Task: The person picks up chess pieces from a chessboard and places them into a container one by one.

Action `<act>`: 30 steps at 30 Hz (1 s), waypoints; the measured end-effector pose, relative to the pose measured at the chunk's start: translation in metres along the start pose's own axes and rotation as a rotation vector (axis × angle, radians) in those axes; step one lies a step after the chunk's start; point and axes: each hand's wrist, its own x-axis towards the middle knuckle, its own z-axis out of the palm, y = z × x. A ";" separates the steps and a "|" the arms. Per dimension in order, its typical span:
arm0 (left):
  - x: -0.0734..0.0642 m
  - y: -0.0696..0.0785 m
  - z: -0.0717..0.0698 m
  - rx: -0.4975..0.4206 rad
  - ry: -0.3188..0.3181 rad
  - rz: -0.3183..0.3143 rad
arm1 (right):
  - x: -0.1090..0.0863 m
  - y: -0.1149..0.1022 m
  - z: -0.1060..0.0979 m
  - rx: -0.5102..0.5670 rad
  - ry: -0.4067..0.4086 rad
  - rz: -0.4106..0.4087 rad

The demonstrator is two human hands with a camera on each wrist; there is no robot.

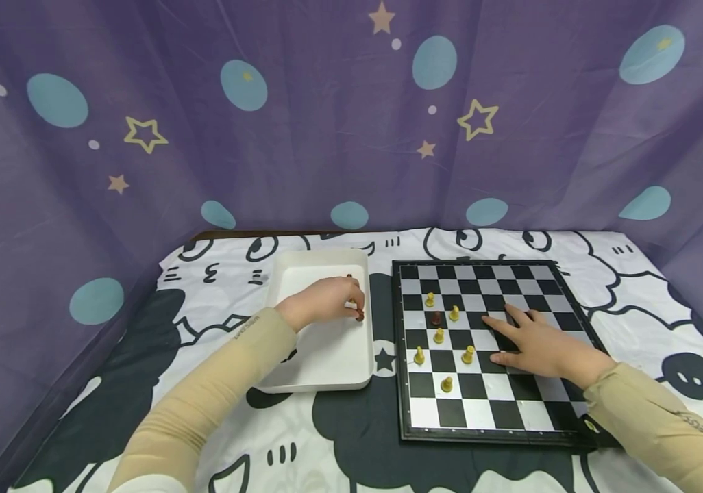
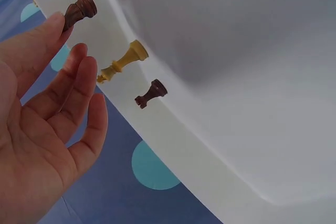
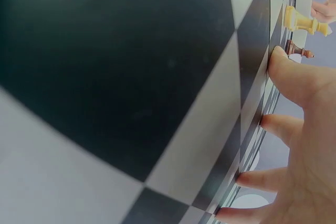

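My left hand (image 1: 329, 299) is over the right side of a white tray (image 1: 360, 376). Between its thumb and index finger it pinches a brown chess piece (image 2: 80, 10), whose top is covered by the fingers. Beside those fingers in the left wrist view are a yellow king (image 2: 126, 60) and a smaller brown rook (image 2: 152, 94), in the tray. My right hand (image 1: 539, 346) rests with spread fingers on the chessboard (image 1: 493, 436), fingertips touching the squares. Several yellow pieces (image 1: 468, 355) and one brown piece (image 1: 436, 318) stand on the board's left half.
The tray lies left of the board, a narrow strip of patterned cloth (image 1: 382, 329) between them. A dark object (image 1: 290, 355) shows partly behind the left forearm in the tray. A purple curtain (image 1: 327, 137) hangs behind the table.
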 end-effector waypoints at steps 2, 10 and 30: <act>0.000 0.000 0.001 0.004 -0.002 0.003 | 0.000 -0.001 0.000 0.000 -0.003 0.002; -0.001 -0.001 0.005 0.000 -0.020 -0.011 | -0.001 -0.001 0.000 0.007 0.001 -0.009; 0.003 -0.003 0.010 -0.002 -0.034 -0.020 | 0.000 0.000 0.001 0.007 -0.003 0.004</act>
